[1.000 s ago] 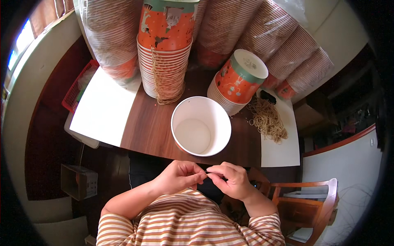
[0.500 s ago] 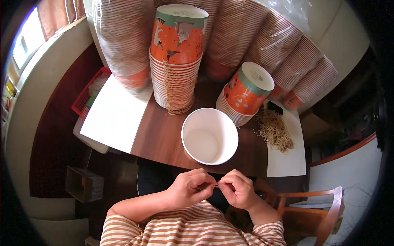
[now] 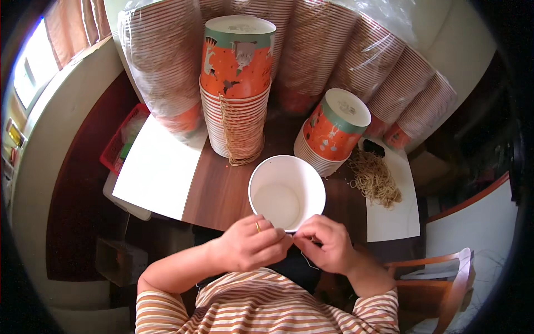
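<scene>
A white-lined paper tub (image 3: pixel 278 189) stands upright, mouth up, at the front edge of the table. My left hand (image 3: pixel 253 244) is closed in a pinch by its near rim, with a ring on one finger; what its fingertips hold is hidden. Beside it my right hand (image 3: pixel 327 245) pinches a thin string (image 3: pixel 307 260), which hangs in a short loop under the fingers. The fingertips of both hands almost meet. A loose bundle of tan cords (image 3: pixel 378 178) lies on the right, and more cords (image 3: pixel 240 133) drape down a tall stack of upturned orange tubs (image 3: pixel 236 72).
A shorter stack of upturned tubs (image 3: pixel 334 128) stands behind the open one. Plastic-wrapped tub stacks (image 3: pixel 317 50) line the back. White sheets (image 3: pixel 161 167) cover parts of the brown table (image 3: pixel 214 195). A red basket (image 3: pixel 114 147) sits at left, a wooden chair (image 3: pixel 428 292) at right.
Both hands have moved up to the tub's near rim, still pinched close together. A loop of string now shows below my right hand. The whole view has shifted slightly.
</scene>
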Action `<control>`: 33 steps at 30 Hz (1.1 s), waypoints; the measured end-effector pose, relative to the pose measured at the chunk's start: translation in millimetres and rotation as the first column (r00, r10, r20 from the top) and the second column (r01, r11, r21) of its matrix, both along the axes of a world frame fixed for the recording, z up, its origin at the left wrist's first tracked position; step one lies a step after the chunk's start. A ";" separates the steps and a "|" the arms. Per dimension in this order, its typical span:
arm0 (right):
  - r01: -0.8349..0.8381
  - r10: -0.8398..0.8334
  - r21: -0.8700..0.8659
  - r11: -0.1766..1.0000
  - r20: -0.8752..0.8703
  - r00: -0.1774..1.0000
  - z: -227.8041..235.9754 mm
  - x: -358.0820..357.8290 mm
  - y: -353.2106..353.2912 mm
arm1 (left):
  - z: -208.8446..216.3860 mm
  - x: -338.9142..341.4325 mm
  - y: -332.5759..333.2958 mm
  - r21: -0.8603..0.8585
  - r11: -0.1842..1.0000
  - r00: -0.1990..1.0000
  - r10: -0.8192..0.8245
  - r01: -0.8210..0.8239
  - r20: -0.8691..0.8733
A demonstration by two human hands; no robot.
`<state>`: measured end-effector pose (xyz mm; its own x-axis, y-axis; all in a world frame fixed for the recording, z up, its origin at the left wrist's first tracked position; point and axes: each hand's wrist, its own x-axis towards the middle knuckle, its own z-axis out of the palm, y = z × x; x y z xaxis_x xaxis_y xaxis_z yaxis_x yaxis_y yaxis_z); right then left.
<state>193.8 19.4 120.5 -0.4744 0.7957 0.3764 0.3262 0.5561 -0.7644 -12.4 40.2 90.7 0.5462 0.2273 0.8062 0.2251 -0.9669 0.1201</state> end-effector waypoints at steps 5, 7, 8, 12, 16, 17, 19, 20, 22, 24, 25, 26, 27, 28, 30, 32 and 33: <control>0.157 -0.150 -0.281 0.947 0.046 0.988 -6.2 -7.6 54.6 | 4.6 -9.6 58.0 -0.233 0.918 0.947 0.313 -0.321 -0.069; 0.197 -0.187 -0.252 0.948 0.063 0.980 -13.4 -10.9 81.4 | 7.5 -9.8 79.1 -0.465 0.742 0.872 0.458 -0.483 -0.174; 0.187 -0.185 -0.295 0.937 0.036 0.982 -18.2 -13.2 93.2 | 5.9 -9.5 88.2 -0.643 0.623 0.877 0.449 -0.446 -0.173; 0.213 -0.196 -0.160 0.964 0.116 0.974 -40.2 -21.4 119.8 | -20.5 -9.7 106.4 -0.721 0.593 0.929 0.308 -0.357 -0.207; 0.206 -0.177 -0.147 0.967 0.190 0.966 -47.5 -24.6 126.6 | -23.9 -13.1 88.4 -0.921 0.334 0.950 0.296 -0.203 -0.102; 0.195 -0.161 -0.149 0.969 0.214 0.963 -46.4 -26.1 125.6 | -25.7 -14.6 83.6 -0.974 0.222 0.954 0.301 -0.052 0.018; 0.183 -0.144 -0.159 0.970 0.230 0.962 -48.1 -28.7 124.8 | -26.3 -16.5 77.9 -0.990 0.101 0.939 0.321 0.097 0.125; 0.179 -0.141 -0.161 0.971 0.224 0.964 -49.6 -29.9 124.6 | -25.6 -17.0 75.6 -0.988 0.073 0.931 0.333 0.134 0.151; 0.178 -0.141 -0.166 0.970 0.214 0.967 -53.4 -31.8 125.5 | -25.5 -17.5 76.0 -0.985 0.043 0.923 0.344 0.166 0.170; 0.184 -0.153 -0.141 0.973 0.207 0.966 -57.8 -33.2 127.8 | -25.4 -18.4 80.4 -0.979 -0.002 0.907 0.378 0.204 0.188; 0.186 -0.156 -0.142 0.972 0.203 0.967 -58.5 -34.6 128.5 | -26.5 -19.1 82.8 -0.980 -0.003 0.908 0.375 0.200 0.185; 0.203 -0.171 -0.143 0.969 0.210 0.963 -59.1 -36.1 129.2 | -28.7 -19.8 85.6 -0.984 0.004 0.912 0.375 0.179 0.167; 0.219 -0.186 -0.143 0.965 0.217 0.958 -59.4 -37.7 129.9 | -30.2 -20.6 88.1 -0.987 0.011 0.915 0.375 0.157 0.150; 0.223 -0.189 -0.145 0.964 0.217 0.958 -59.4 -38.7 129.7 | -31.2 -20.8 89.4 -0.988 0.008 0.917 0.371 0.157 0.149; 0.240 -0.210 -0.121 0.963 0.216 0.954 -59.0 -40.3 129.5 | -32.7 -20.9 91.6 -0.994 -0.010 0.926 0.365 0.105 0.094; 0.233 -0.204 -0.127 0.964 0.209 0.956 -59.9 -40.5 129.7 | -32.6 -19.7 92.6 -0.992 -0.023 0.925 0.365 0.124 0.107; 0.225 -0.196 -0.131 0.965 0.203 0.959 -60.3 -40.5 129.8 | -32.6 -19.3 93.0 -0.989 -0.034 0.923 0.366 0.144 0.121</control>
<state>153.3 149.2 60.1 -0.3401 0.9259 0.1645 0.5682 0.3417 -0.7486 -31.6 133.2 58.2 0.2482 0.9420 -0.2258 0.0260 0.2266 0.9737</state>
